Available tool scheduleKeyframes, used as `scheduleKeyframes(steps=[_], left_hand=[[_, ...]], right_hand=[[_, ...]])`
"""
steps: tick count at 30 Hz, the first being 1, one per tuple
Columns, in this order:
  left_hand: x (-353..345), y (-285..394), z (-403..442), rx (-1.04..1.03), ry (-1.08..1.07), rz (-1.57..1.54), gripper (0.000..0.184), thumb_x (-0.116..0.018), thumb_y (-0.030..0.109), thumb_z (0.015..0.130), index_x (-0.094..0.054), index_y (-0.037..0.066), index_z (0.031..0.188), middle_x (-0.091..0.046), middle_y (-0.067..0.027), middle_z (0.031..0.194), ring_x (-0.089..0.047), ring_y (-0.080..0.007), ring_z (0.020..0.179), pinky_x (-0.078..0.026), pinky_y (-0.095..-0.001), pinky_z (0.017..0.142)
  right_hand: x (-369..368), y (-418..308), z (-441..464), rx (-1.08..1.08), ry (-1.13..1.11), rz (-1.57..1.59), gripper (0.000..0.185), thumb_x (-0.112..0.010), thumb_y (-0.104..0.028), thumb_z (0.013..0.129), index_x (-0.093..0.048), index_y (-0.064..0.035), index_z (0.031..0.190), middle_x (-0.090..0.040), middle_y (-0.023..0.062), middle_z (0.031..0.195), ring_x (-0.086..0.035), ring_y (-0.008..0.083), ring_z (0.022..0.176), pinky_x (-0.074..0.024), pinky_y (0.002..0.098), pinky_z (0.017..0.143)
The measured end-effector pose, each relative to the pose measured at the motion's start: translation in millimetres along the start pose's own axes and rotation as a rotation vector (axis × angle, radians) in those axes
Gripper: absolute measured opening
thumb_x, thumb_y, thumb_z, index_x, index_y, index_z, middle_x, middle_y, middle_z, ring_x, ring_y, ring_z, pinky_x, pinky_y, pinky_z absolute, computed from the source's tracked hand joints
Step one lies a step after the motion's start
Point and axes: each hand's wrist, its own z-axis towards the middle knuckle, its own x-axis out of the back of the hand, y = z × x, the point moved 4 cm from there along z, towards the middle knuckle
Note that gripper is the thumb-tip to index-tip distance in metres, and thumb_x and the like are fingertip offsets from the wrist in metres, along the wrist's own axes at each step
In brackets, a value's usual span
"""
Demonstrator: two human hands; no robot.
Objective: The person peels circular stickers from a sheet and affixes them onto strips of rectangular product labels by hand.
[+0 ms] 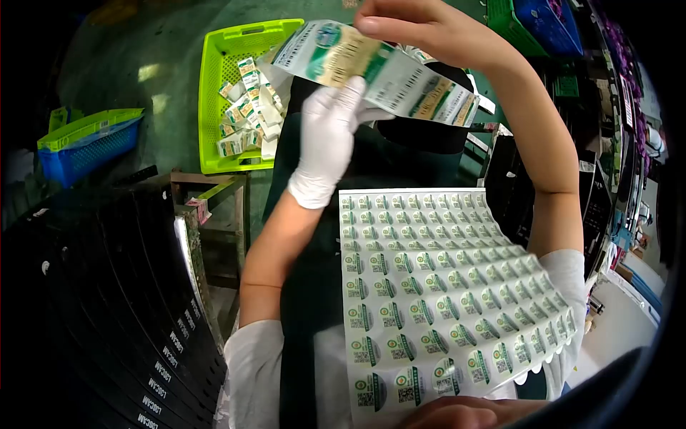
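Observation:
My left hand [330, 132], in a white glove, is closed on a long strip of printed packaging [400, 82] in white, green and tan, with barcodes. The strip slants across the upper middle and is partly blurred. Just above its upper edge is my bare right hand [411, 21], thumb and finger drawn together; anything between them is too small to make out. Below both hands spreads a large curved sheet of stickers [421, 275], with rows of small green-and-white labels bearing QR codes. Some bare skin at the bottom edge lies against the sheet; whose it is cannot be told.
A lime-green basket [207, 107] holds several small printed packs [250, 114]. Blue and green crates [93, 139] stand on the floor at left. Black panels [136, 300] marked LOSCAM rise at lower left beside a metal frame [214, 229]. More crates [547, 25] sit at upper right.

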Motion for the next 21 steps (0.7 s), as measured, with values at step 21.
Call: scheduleKeyframes(steps=[21], left_hand=[[6, 20, 0, -0.11, 0.166, 0.116, 0.029, -0.047, 0.013, 0.097, -0.052, -0.004, 0.119, -0.062, -0.0187, 0.109, -0.064, -0.0289, 0.099, -0.051, -0.0433, 0.091]], right_hand=[[-13, -36, 3, 0.197, 0.059, -0.312, 0.046, -0.054, 0.01, 0.079, -0.047, 0.001, 0.123, -0.055, 0.0159, 0.106, -0.056, 0.0247, 0.097, -0.0491, 0.0328, 0.082]])
